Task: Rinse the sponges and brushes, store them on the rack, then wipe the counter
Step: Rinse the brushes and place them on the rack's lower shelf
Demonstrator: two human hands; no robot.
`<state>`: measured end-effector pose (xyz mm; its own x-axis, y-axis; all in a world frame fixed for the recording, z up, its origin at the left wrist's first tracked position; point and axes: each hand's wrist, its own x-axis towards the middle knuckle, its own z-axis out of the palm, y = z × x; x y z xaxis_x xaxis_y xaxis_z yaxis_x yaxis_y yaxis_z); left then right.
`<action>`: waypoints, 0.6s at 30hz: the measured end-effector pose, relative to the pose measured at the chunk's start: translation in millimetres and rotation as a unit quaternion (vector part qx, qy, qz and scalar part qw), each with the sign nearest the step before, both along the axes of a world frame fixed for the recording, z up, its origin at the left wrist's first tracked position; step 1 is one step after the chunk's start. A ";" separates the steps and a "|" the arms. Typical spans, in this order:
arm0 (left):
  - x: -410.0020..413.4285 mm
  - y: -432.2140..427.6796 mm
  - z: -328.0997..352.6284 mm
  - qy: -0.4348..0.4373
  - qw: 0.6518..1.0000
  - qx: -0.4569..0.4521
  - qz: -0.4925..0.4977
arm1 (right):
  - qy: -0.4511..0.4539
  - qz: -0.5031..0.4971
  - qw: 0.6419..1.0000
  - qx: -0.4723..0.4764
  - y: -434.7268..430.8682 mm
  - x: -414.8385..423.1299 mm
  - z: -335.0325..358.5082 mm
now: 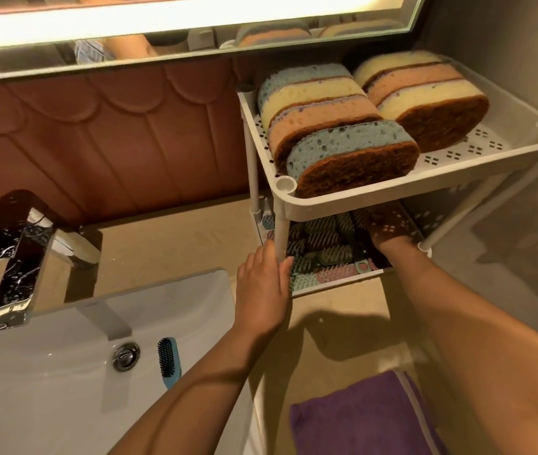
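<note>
Brushes (318, 254) crowd the rack's (490, 156) lower shelf where the right hand (389, 233) reaches, grip hidden, while the flat, empty left hand (262, 287) steadies a leg; a snag could tip the sponges (336, 133) above.

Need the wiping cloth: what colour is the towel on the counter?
Purple towel, seen in the head view.

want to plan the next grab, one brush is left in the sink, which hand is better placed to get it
Left. The left hand rests open at the rack post, right beside the sink where the blue brush lies. The right hand is reaching deep into the lower shelf, farther away.
</note>
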<state>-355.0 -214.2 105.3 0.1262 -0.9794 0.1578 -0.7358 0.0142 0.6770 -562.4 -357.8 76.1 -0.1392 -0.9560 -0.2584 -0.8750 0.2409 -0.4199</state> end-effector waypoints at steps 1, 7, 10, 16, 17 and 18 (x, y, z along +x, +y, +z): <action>0.4 -0.2 -0.6 0.008 1.000 0.000 -0.006 | 0.003 -0.013 1.000 -0.026 2.4 -0.6 -1.5; 9.6 8.3 7.5 0.121 0.990 0.055 -0.045 | -0.112 -0.051 0.982 -0.146 44.8 15.8 11.0; 21.9 23.4 10.6 0.184 0.974 0.136 0.004 | -0.160 -0.026 0.976 -0.145 75.7 30.4 17.9; 73.9 72.4 10.4 0.224 0.933 0.281 -0.026 | -0.230 0.047 0.961 -0.148 145.1 75.7 17.2; 80.2 79.0 11.4 0.228 0.926 0.299 -0.031 | -0.227 0.054 0.961 -0.147 155.5 80.5 16.8; 90.5 91.5 12.2 0.226 0.921 0.315 -0.027 | -0.227 0.063 0.961 -0.143 169.5 90.2 15.5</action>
